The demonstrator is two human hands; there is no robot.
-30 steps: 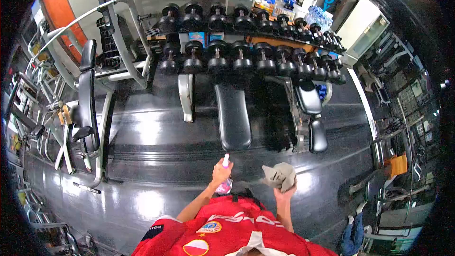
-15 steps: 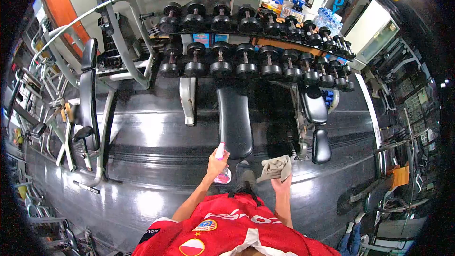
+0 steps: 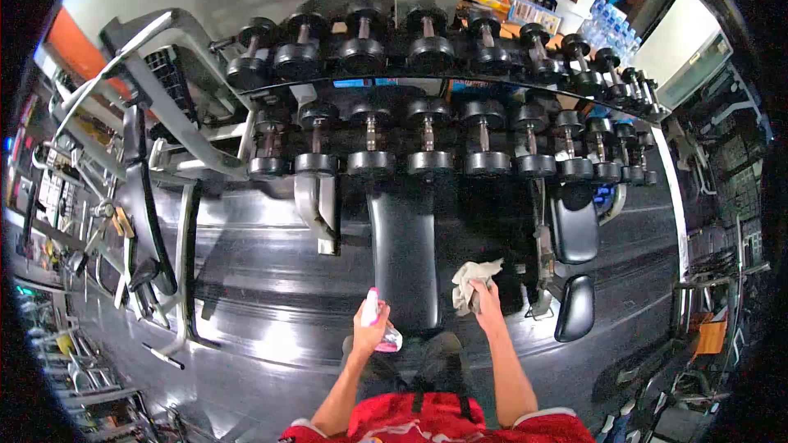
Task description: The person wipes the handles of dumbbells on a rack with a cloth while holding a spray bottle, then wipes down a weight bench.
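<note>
A spray bottle (image 3: 389, 340) with a pink and white head is gripped in my left hand (image 3: 369, 330), at the near left side of a black padded bench (image 3: 404, 254). My right hand (image 3: 486, 299) holds a crumpled beige cloth (image 3: 469, 283) to the right of the bench. Neither the bottle nor the cloth can be plainly seen touching the pad. Beyond the bench's far end runs a two-tier rack of black dumbbells (image 3: 428, 138).
To the left stands a grey-framed exercise machine (image 3: 148, 197). Another padded bench (image 3: 576, 308) sits on the right. Water bottles (image 3: 611, 29) and boxes occupy a counter behind the rack. Dark, shiny flooring (image 3: 279, 336) surrounds the bench.
I am nearer the bench and the dumbbell rack. My right hand has reached forward with the cloth, now crumpled with my fingers over it. The bottle stays in my left hand.
</note>
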